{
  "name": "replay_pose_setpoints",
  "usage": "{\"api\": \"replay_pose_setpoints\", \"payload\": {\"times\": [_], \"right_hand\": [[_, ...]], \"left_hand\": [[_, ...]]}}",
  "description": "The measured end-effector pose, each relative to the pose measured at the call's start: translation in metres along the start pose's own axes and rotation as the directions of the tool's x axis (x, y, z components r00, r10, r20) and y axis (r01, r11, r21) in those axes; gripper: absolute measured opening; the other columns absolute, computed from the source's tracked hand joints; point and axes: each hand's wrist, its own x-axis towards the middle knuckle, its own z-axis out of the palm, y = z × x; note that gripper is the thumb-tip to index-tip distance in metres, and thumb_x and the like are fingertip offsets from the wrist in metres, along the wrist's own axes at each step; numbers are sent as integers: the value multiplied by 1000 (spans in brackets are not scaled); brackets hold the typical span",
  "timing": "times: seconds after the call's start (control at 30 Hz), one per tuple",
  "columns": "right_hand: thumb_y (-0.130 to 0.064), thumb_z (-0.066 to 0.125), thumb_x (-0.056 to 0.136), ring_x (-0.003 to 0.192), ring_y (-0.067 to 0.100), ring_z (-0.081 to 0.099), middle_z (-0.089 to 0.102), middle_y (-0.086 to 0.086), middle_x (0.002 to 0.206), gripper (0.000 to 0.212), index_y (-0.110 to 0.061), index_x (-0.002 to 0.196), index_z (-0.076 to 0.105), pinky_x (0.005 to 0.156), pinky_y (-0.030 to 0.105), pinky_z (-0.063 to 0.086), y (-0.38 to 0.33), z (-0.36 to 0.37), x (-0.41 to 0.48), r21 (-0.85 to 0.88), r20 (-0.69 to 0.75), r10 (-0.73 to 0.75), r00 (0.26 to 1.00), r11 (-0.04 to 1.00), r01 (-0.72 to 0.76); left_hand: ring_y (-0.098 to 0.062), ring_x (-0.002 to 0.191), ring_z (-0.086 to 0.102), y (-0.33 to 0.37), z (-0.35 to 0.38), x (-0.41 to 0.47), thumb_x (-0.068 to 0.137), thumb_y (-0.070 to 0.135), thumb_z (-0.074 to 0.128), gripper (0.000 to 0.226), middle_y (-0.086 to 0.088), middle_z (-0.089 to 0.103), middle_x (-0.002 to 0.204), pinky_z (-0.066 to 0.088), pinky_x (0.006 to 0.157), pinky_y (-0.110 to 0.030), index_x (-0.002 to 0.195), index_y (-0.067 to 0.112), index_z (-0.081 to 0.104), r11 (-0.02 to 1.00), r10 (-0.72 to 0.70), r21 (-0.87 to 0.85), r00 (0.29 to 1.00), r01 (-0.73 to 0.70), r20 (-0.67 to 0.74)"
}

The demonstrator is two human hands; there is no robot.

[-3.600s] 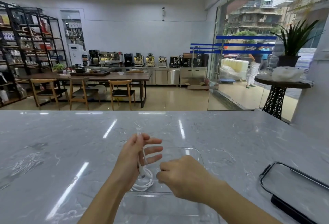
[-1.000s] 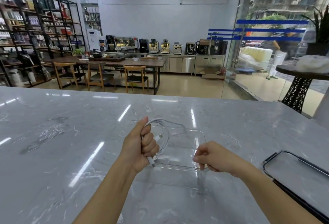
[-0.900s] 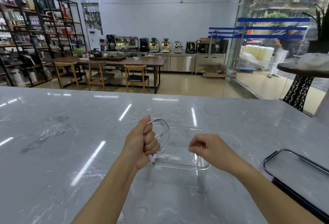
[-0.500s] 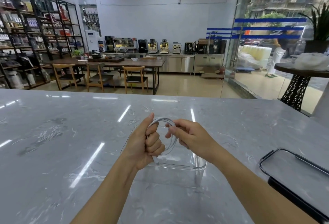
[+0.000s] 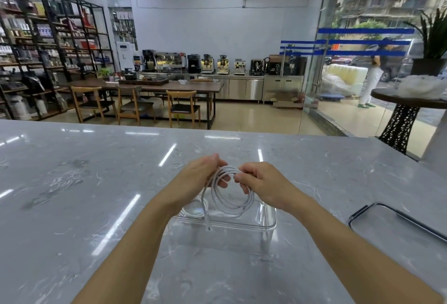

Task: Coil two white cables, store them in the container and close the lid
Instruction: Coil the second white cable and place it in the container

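Note:
Both hands hold one coiled white cable (image 5: 238, 203) just above the clear plastic container (image 5: 268, 227) on the grey marble counter. My left hand (image 5: 193, 182) grips the coil's top from the left and my right hand (image 5: 263, 185) pinches it from the right. The loops hang down over the open container, and one plug end dangles at its front rim. A second white cable (image 5: 196, 208) lies coiled inside the container at its left side, partly hidden by my left wrist. The container's lid (image 5: 396, 225), clear with a dark rim, lies flat on the counter to the right.
The marble counter (image 5: 72, 195) stretches wide to the left and beyond the container. Behind its far edge are a wooden table with chairs, shelves, coffee machines and a glass wall on the right.
My right hand left the container's rim and came up to the coil held in my left hand. The coil now hangs open in wider loops over the container, held by both hands.

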Motion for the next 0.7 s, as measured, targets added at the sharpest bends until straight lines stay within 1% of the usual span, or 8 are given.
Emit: {"api": "replay_pose_setpoints", "payload": {"times": [0.07, 0.13, 0.2, 0.3, 0.37, 0.47, 0.53, 0.7], "right_hand": [[-20, 52, 91, 43, 4, 35, 46, -8, 50, 32, -14, 60, 54, 48, 17, 31, -1, -1, -1, -5, 1, -9, 1000, 1000, 9], [-22, 54, 90, 44, 4, 35, 53, 4, 54, 30, -12, 62, 57, 49, 20, 31, -1, -2, -2, 22, 0, -31, 1000, 999, 31], [-27, 58, 87, 51, 8, 43, 63, 10, 66, 22, -9, 76, 64, 53, 21, 35, -1, -4, -3, 58, 7, -40, 999, 998, 39], [-26, 63, 85, 47, 1, 43, 57, -14, 58, 17, -9, 87, 63, 48, 13, 34, 4, -11, -6, 154, 64, 15, 998, 988, -25], [-20, 60, 87, 44, 5, 39, 57, -13, 56, 12, -9, 84, 61, 42, 14, 31, 12, -15, -8, 261, 134, 74, 988, 959, -107], [-13, 59, 88, 46, 5, 45, 58, -13, 53, 12, -13, 75, 61, 45, 13, 36, 22, -18, -11, 137, 79, 116, 990, 983, -126], [-10, 56, 89, 43, 3, 47, 59, -12, 51, 15, -11, 74, 59, 44, 13, 37, 23, -20, -13, 133, 70, 120, 990, 983, -129], [-3, 56, 88, 41, 14, 47, 60, 5, 62, 14, -5, 74, 58, 35, 21, 38, 15, -27, -15, 469, -12, 46, 999, 882, -35]], "left_hand": [[-16, 69, 59, 5, 2, 3, 97, 34, 37, 41, -2, 60, 72, 48, 77, -32, 97, 0, 60, 996, 0, 85, 997, -7, 81], [-13, 58, 50, 5, 6, 5, 96, 28, 40, 34, 0, 47, 62, 49, 69, -30, 95, -2, 58, 999, -31, -10, 994, 32, 107], [-12, 53, 41, 3, 9, 6, 97, 24, 41, 27, 1, 40, 59, 46, 61, -28, 85, 4, 55, 997, -38, -66, 998, 41, 47], [-12, 52, 39, 0, 14, 8, 96, 22, 41, 25, 1, 41, 60, 41, 59, -31, 79, 7, 51, 999, -7, -34, 995, 4, -102], [-13, 53, 39, -1, 13, 11, 96, 21, 42, 25, 1, 41, 60, 39, 60, -36, 79, 6, 51, 999, 35, 5, 981, -35, -193], [-16, 58, 37, -2, 10, 12, 96, 20, 41, 26, 0, 39, 61, 37, 63, -38, 76, 6, 49, 996, 84, 53, 965, -73, -249], [-18, 61, 37, -4, 11, 14, 96, 19, 40, 26, 0, 39, 62, 36, 63, -37, 77, 5, 50, 994, 97, 66, 963, -83, -251], [-12, 60, 40, -15, 20, 18, 98, 24, 35, 26, 4, 43, 65, 34, 58, -27, 87, 11, 55, 990, 39, 139, 963, -1, -267]]}}
